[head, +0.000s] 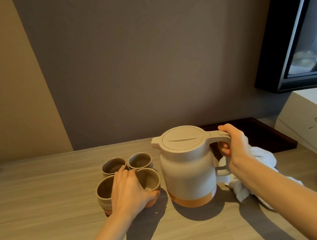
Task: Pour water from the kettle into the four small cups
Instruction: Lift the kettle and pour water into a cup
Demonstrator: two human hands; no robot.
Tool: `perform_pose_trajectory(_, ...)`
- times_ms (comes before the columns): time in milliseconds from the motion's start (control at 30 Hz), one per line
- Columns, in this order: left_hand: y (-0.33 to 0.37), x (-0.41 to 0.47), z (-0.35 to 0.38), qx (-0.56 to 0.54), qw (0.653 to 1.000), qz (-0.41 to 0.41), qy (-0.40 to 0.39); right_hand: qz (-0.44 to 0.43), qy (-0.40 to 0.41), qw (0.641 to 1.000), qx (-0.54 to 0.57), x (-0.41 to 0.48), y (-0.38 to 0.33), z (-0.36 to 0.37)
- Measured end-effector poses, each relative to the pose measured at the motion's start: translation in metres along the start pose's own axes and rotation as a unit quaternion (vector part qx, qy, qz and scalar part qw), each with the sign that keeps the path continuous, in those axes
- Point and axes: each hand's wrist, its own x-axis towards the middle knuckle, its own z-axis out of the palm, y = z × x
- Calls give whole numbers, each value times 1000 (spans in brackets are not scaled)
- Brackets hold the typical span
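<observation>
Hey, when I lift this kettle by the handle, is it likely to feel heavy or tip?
The kettle looks bulky with a wide flat base, so it probably sits steady on the table. If it holds water, which can't be seen, it may feel heavy and swing spout-down, since the right hand grips the side handle. Its smooth body looks rigid, and the lid appears closed.

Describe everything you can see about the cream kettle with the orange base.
The cream, smooth plastic-looking kettle with an orange band around its base stands upright on the pale wood-grain table, right of the four small brown ceramic cups. Its round flat lid is closed, with a short spout pointing left toward the cups. The loop handle faces right, gripped by the right hand. A crumpled white cloth lies just behind it. Its contents are hidden.
</observation>
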Motion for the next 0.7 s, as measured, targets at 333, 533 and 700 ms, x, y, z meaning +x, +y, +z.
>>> perform_pose_trajectory(333,10,16,-40,-344,937,-67,7,-24,-12,999,-20,-7,-21,2)
perform_pose_trajectory(533,12,15,-63,-357,934,-10,-2,-25,-30,999,-26,-15,-34,10)
perform_pose_trajectory(700,14,13,-77,-314,949,19,4,-43,-52,996,-54,-19,-44,15)
